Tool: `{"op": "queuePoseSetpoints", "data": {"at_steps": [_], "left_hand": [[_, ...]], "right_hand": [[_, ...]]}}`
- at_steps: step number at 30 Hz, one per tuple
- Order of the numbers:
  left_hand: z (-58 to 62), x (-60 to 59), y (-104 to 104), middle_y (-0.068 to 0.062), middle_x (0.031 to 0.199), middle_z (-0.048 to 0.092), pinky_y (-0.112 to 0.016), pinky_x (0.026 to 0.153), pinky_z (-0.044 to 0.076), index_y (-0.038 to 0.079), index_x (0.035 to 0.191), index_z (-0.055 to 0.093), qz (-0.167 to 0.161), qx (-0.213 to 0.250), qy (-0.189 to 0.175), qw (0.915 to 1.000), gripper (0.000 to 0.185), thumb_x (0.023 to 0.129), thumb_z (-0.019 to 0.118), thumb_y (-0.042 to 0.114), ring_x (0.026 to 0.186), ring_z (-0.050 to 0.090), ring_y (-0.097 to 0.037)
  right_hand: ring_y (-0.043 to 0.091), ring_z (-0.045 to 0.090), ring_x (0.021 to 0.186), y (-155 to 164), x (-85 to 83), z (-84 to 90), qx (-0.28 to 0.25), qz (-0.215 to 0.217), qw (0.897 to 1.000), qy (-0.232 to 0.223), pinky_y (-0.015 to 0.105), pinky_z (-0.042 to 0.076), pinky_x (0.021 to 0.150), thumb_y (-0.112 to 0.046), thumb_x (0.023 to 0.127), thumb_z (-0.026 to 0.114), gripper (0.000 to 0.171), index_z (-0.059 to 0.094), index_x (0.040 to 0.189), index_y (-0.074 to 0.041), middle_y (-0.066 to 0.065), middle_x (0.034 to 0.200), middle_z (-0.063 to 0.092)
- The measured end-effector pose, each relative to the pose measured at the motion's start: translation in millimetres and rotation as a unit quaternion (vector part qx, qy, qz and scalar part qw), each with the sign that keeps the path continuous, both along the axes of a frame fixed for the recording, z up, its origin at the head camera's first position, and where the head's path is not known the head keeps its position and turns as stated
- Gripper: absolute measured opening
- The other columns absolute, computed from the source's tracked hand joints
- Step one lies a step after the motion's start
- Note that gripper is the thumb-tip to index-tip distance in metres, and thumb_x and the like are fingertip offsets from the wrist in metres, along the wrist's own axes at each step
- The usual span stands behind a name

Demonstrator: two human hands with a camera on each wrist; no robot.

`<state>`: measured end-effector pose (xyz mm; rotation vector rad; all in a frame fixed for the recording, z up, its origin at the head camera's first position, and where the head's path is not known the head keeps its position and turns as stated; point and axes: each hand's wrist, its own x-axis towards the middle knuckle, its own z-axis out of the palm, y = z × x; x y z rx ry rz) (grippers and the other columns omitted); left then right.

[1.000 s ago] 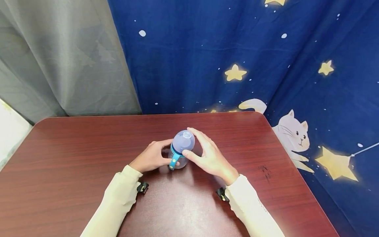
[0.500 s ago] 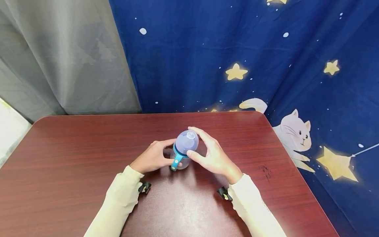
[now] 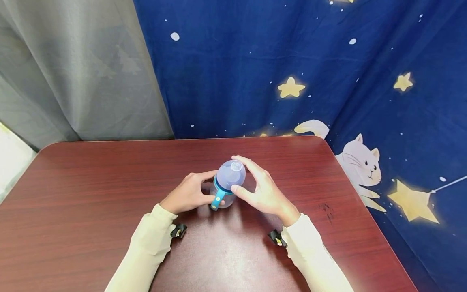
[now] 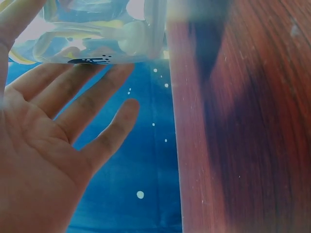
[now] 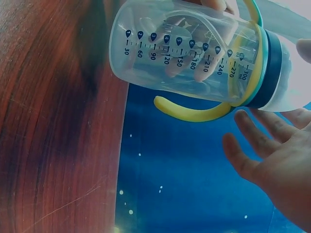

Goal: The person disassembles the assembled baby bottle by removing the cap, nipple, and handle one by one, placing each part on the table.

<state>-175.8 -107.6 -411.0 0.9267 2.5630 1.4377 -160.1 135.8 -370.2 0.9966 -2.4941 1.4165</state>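
Nearest the camera: two cream sleeves (image 3: 146, 247) reach in over the dark red wooden surface (image 3: 73, 194).
Left hand (image 3: 186, 194): fingers curled round the body of the bottle (image 3: 225, 184), gripping it from the left side.
Right hand (image 3: 263, 192): thumb and fingers curved round the domed cap (image 3: 230, 175), holding it from the right.
Bottle position: upright at mid-surface, between the two hands.
Bottle make-up: clear plastic body with printed volume marks, teal collar (image 5: 269, 68), yellow loop handle (image 5: 194, 112), translucent cap.
Handling, judged: light and apparently empty; stiff smooth plastic, likely slippery, unlikely to break. Best hold: the body for steadying, the collar or the handles for a firmer grip.
Head view only: both hands, whole surface, placement of the bottle.
Right wrist view only: the scale, the yellow handle, fingers seen through the clear wall.
Left wrist view only: the palm and fingers (image 4: 92, 104) against the bottle's base.
Farthest: grey curtain (image 3: 73, 73); blue cloth (image 3: 292, 61) with stars and a cat.
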Motion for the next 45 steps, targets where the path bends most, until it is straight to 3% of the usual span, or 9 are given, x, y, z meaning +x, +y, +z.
{"op": "queuePoseSetpoints", "data": {"at_steps": [24, 32, 45], "left_hand": [[-1.7, 0.0, -2.6, 0.022, 0.112, 0.067, -0.041, 0.094, 0.051, 0.038, 0.129, 0.061, 0.007, -0.011, 0.015, 0.9998, 0.059, 0.075, 0.087, 0.039, 0.105, 0.063, -0.001], [-1.3, -0.2, -1.9, 0.023, 0.109, 0.067, -0.038, 0.087, 0.053, 0.036, 0.132, 0.06, 0.026, -0.03, 0.038, 0.9985, 0.061, 0.076, 0.085, 0.043, 0.097, 0.063, 0.0], [-2.2, -0.6, -4.1, 0.02, 0.113, 0.068, -0.035, 0.087, 0.052, 0.033, 0.135, 0.06, 0.038, -0.034, 0.047, 0.9976, 0.067, 0.074, 0.086, 0.045, 0.098, 0.063, -0.002]], "right_hand": [[0.014, 0.05, 0.13, -1.0, 2.1, 1.1, 0.003, -0.013, 1.0, 0.018, 0.042, 0.039, 0.109, -0.021, 0.087, 0.075, 0.065, 0.047, 0.146, -0.011, 0.0, 0.139, 0.055], [0.012, 0.05, 0.127, -2.4, 2.5, 1.0, 0.013, -0.044, 0.998, 0.039, 0.041, 0.041, 0.107, -0.026, 0.088, 0.076, 0.064, 0.048, 0.144, -0.016, -0.002, 0.136, 0.055], [0.018, 0.053, 0.127, -0.2, 4.9, 4.3, -0.031, -0.06, 0.994, 0.081, 0.043, 0.039, 0.108, -0.018, 0.084, 0.08, 0.069, 0.048, 0.144, -0.013, 0.002, 0.137, 0.057]]}}
